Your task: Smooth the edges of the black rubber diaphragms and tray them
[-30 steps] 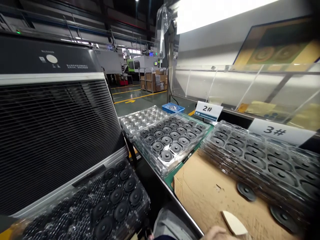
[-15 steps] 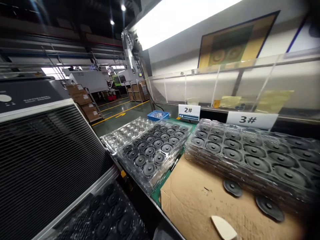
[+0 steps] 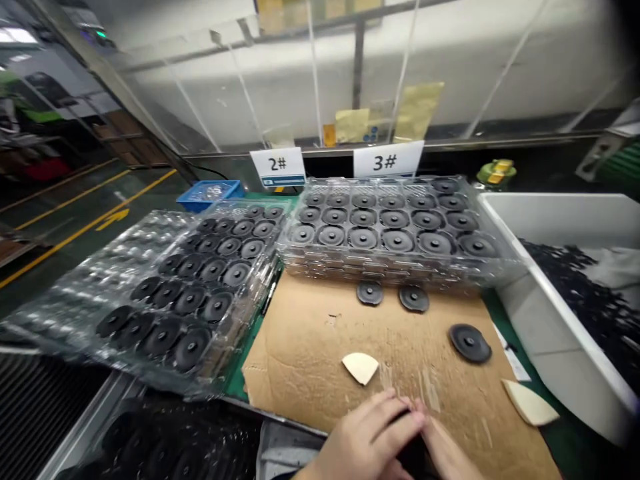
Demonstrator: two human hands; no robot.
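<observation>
My left hand [image 3: 363,437] and my right hand [image 3: 447,450] meet at the bottom of the head view, over a cardboard sheet [image 3: 300,360]. Both are closed, their fingertips together around a black part [image 3: 414,453]; the fingers hide most of its shape. Just beyond them lies a cream wedge-shaped pad [image 3: 361,368]. Farther up the cardboard sit two round black discs, a left one [image 3: 370,293] and a right one [image 3: 414,299]. Another black disc [image 3: 470,343] rests nearer my right hand, and a second cream pad [image 3: 530,403] lies at the right edge.
Stacked clear trays [image 3: 395,257] of black discs stand behind the cardboard, below the 3# sign [image 3: 387,162]. More disc trays [image 3: 220,320] are on the left, near a blue basket [image 3: 187,200]. A white bin [image 3: 545,333] of small black pieces is on the right.
The view has swung right and down. Both hands have come into the picture, holding the black part. The white bin, a third loose disc and a second cream pad now show.
</observation>
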